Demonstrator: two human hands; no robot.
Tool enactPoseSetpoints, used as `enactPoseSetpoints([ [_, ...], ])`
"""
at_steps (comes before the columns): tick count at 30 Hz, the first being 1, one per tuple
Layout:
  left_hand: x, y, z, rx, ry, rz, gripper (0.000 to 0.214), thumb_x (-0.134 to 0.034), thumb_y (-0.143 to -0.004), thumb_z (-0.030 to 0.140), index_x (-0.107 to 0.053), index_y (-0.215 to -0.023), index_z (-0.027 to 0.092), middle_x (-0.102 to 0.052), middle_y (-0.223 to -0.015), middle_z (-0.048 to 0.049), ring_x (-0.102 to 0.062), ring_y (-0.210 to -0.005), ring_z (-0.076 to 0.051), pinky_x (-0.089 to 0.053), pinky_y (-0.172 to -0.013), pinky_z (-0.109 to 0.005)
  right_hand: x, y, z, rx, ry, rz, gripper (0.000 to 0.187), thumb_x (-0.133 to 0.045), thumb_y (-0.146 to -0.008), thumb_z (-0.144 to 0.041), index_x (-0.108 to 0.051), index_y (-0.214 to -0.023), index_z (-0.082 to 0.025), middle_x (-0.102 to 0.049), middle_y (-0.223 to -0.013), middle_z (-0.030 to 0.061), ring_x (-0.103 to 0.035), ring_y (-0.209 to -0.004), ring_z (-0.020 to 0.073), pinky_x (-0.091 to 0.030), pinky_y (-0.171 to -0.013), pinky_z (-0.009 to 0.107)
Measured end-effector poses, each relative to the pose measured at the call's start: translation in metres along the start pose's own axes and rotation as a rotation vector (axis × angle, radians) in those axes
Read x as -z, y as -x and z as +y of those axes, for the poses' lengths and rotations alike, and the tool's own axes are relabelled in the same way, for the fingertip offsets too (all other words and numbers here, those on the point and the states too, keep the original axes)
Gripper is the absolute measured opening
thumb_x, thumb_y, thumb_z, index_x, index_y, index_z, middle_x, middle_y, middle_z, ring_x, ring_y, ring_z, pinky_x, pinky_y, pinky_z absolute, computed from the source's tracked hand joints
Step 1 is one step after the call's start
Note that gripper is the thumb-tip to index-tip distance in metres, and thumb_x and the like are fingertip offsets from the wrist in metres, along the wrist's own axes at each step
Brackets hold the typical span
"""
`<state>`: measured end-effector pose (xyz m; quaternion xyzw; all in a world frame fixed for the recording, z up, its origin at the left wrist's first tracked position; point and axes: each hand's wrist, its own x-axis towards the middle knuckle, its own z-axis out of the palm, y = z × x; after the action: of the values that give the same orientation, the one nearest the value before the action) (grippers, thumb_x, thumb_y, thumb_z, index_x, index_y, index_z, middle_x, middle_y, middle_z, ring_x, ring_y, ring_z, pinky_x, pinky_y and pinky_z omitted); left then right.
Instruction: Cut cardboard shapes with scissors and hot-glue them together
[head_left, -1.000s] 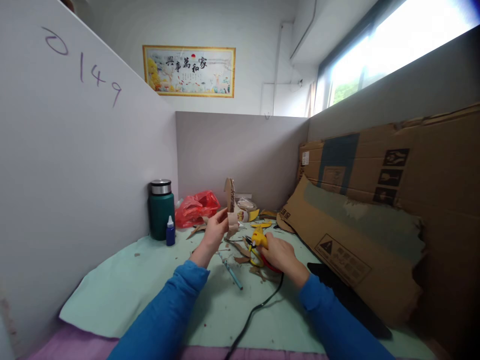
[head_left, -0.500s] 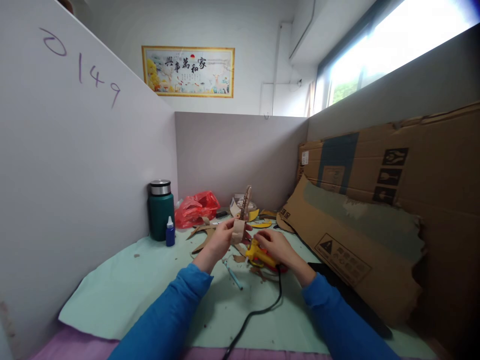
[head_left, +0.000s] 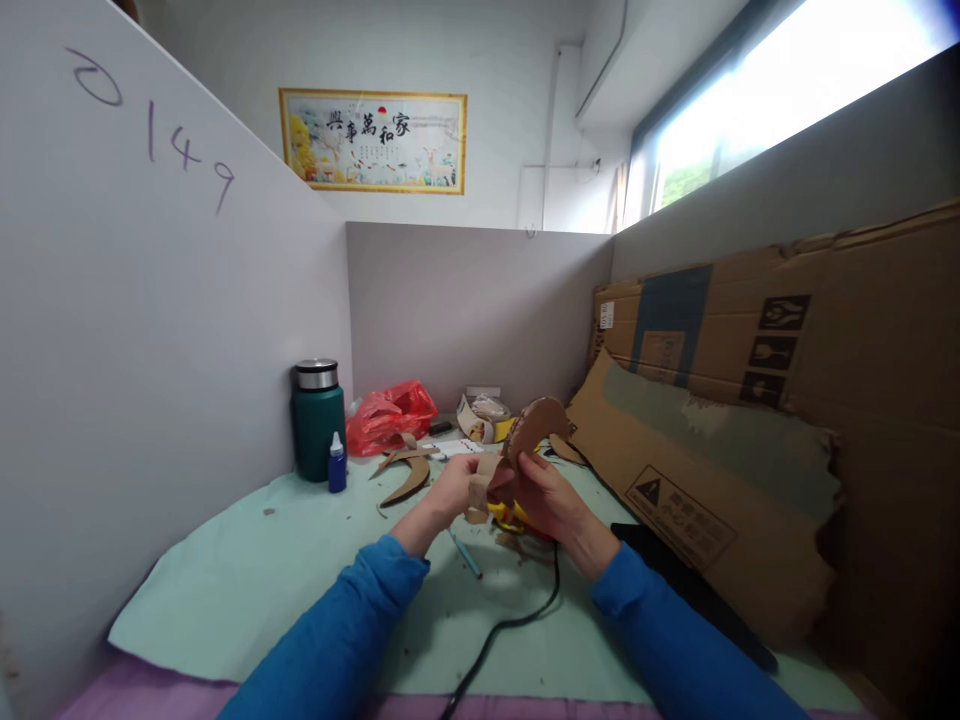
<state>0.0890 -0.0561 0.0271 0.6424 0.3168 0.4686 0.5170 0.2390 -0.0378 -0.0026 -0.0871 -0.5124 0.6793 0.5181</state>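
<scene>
Between my hands is a curved cardboard piece (head_left: 536, 425), raised above the table, with a paler cardboard strip (head_left: 484, 484) at its lower left. My left hand (head_left: 452, 490) is closed on the strip end. My right hand (head_left: 551, 497) grips the lower part of the curved piece, thumb on its near face. Under my right hand lies a yellow glue gun (head_left: 510, 517), mostly hidden, its black cord (head_left: 517, 624) running toward the near edge. A light blue pen (head_left: 465, 554) rests on the table below my left hand.
Crescent cardboard scraps (head_left: 409, 482) lie left of my hands. Further back are a red plastic bag (head_left: 391, 415), a green bottle (head_left: 318, 425) and a small blue glue bottle (head_left: 337, 467). Large cardboard sheets (head_left: 697, 470) lean along the right side.
My right hand has left the glue gun and now grips the cardboard piece. That piece has turned from edge-on to show its broad curved face.
</scene>
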Motion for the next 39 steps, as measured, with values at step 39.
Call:
enactPoseSetpoints([
  [39, 0.0042, 0.0002, 0.0093, 0.023, 0.096, 0.077, 0.041, -0.077, -0.058, 0.047, -0.054, -0.068, 0.014, -0.053, -0.057, 0.0019, -0.048, -0.048, -0.009, -0.043, -0.050, -0.025, -0.0035, 0.0043, 0.0024, -0.188, -0.058, -0.007, 0.030, -0.073, -0.072, -0.042, -0.068, -0.090, -0.018, -0.070, -0.086, 0.0028, -0.063, -0.078, 0.0140, -0.049, -0.073, 0.026],
])
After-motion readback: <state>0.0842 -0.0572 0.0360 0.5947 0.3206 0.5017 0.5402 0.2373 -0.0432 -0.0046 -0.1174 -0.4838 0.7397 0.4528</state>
